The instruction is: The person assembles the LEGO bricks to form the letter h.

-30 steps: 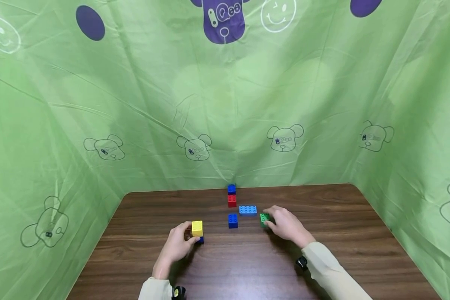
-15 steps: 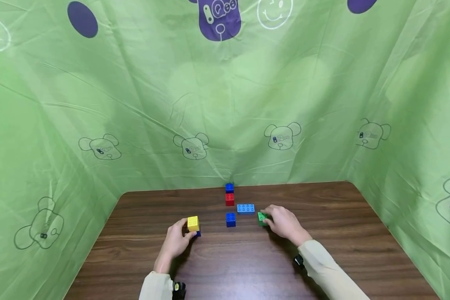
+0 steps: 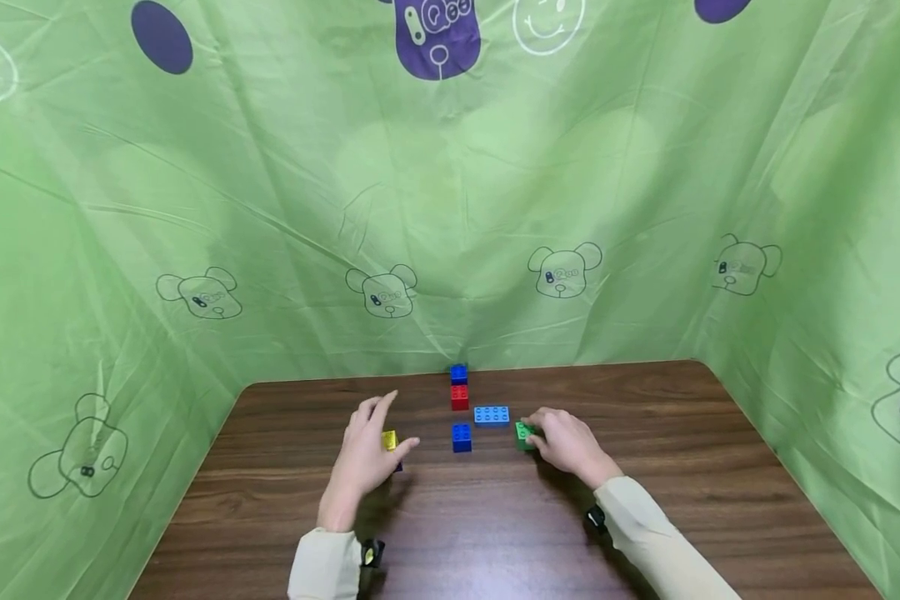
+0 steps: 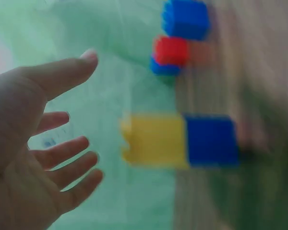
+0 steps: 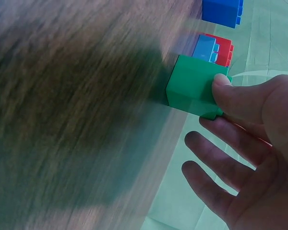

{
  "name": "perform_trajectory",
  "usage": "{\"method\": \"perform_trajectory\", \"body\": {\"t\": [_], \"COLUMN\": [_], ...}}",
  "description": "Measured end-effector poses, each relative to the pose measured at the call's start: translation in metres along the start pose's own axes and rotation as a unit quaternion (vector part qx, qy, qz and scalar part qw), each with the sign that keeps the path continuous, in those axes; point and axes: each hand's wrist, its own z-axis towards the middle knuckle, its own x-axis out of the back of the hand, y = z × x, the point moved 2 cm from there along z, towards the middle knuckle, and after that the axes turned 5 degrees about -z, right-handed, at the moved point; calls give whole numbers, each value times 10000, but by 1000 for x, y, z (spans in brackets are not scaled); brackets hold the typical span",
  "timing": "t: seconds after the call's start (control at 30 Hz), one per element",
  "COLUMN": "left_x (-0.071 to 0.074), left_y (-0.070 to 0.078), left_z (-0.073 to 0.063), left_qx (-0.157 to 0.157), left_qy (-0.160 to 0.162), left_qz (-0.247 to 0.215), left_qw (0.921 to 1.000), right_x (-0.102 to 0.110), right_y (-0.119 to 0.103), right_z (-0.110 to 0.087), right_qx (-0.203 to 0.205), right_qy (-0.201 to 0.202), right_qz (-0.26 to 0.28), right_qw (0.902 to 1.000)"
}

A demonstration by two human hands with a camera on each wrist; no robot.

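Observation:
A yellow block [image 4: 156,140] sits stacked on a dark blue block [image 4: 211,140] at the left of the table. My left hand [image 3: 365,454] is beside and above this stack, fingers spread and apart from it; in the head view the hand hides part of it. At the right, my right hand [image 3: 570,448] holds a green building block [image 5: 194,86], the thumb on one side near its studs and fingers behind. The green block stands on or close over the table, studs up.
Between the hands lie a blue block [image 3: 461,437] and a longer light blue block [image 3: 492,416]. Behind them a red block [image 3: 459,397] stands in front of another blue block [image 3: 458,374] near the back edge. Green cloth [image 3: 450,208] hangs round the wooden table [image 3: 480,533].
My left hand has let go of the yellow and blue stack, spreading its fingers and lifting off. The stack stays at the left. My right hand keeps hold of the green block, nearly still.

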Motion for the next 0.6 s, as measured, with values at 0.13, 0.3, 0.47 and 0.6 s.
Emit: {"method": "perform_trajectory", "body": {"t": [0.13, 0.3, 0.47, 0.6], "left_x": [-12, -49, -83, -98], "left_y": [31, 45, 37, 27], "left_z": [14, 23, 25, 25], "left_qx": [-702, -656, -211, 6], "left_qy": [265, -461, -872, -941], "left_qz": [134, 336, 768, 853], "left_qw": [9971, 9962, 9930, 9919], "right_x": [0, -1, 0, 1], "right_y": [1, 1, 1, 1], "right_z": [-1, 0, 1, 2], "right_qx": [-45, -89, -48, -66], "right_qy": [-27, -76, -58, -81], "right_qz": [-28, 0, 3, -38], "right_qw": [10000, 9999, 10000, 9999]}}
